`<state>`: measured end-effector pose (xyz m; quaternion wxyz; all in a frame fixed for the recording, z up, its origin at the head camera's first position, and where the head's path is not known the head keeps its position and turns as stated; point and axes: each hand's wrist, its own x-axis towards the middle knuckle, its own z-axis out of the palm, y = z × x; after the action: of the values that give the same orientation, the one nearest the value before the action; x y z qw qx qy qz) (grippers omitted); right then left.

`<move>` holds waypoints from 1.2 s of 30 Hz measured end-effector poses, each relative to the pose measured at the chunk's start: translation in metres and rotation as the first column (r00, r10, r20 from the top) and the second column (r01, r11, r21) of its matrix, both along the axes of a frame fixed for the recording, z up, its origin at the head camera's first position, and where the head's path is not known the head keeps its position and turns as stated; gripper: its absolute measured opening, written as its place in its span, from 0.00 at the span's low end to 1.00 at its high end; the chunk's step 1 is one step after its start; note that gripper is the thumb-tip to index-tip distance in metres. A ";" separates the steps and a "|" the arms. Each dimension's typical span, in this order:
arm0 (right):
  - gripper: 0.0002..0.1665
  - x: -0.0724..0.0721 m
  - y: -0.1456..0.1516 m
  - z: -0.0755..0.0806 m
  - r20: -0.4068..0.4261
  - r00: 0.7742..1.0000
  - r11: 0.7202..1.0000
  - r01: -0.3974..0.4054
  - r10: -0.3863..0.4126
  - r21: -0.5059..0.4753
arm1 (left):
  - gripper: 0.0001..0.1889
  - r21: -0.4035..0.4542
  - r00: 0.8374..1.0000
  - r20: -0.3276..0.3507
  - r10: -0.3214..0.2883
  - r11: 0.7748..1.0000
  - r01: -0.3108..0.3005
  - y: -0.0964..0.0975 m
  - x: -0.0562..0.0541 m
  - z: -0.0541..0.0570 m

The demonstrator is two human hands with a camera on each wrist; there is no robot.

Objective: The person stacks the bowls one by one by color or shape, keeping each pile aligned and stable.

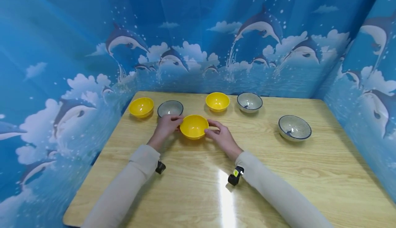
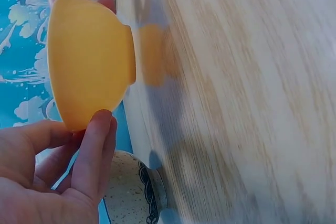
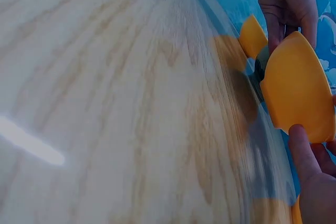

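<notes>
Between my two hands is a yellow bowl (image 1: 194, 127), upright and slightly off the table, its shadow falling on the wood beneath in the left wrist view. My left hand (image 1: 166, 128) pinches its left side near the rim, thumb and fingers on the wall (image 2: 89, 61). The opposite side is held by my right hand (image 1: 222, 137), whose thumb and fingers also grip the wall (image 3: 296, 85). Just behind my left hand stands a grey bowl (image 1: 170, 108) with a dark rim, partly covered by that hand.
On the wooden table (image 1: 191, 180) stand a yellow bowl (image 1: 141, 107) at far left, another yellow bowl (image 1: 218, 101) at the back, a grey bowl (image 1: 249, 102) beside it and a grey bowl (image 1: 294, 128) at right. A dolphin-printed curtain (image 1: 198, 32) borders the back and sides.
</notes>
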<state>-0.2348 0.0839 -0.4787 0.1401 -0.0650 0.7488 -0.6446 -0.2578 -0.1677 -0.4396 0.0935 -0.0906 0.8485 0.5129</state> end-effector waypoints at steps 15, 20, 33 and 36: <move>0.36 0.022 0.000 -0.004 0.002 0.998 0.997 -0.057 0.058 -0.044 | 0.17 -0.009 0.998 0.051 -0.026 1.000 0.026 -0.012 0.018 -0.002; 0.35 0.027 0.000 -0.003 0.012 0.998 0.996 -0.068 0.069 -0.049 | 0.16 0.000 0.997 0.077 -0.023 1.000 0.023 -0.015 0.023 -0.003; 0.35 0.044 0.000 -0.003 0.015 0.996 0.995 -0.092 0.093 -0.048 | 0.17 -0.012 0.992 0.116 -0.044 0.999 0.046 -0.019 0.041 -0.004; 0.35 0.047 0.000 -0.004 0.012 0.995 0.994 -0.099 0.099 -0.041 | 0.17 -0.007 0.991 0.125 -0.055 0.998 0.056 -0.021 0.043 -0.005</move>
<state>-0.1882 0.0835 -0.4825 0.1758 -0.1003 0.7305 -0.6522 -0.2152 -0.1892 -0.4445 0.1601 -0.0993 0.8458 0.4991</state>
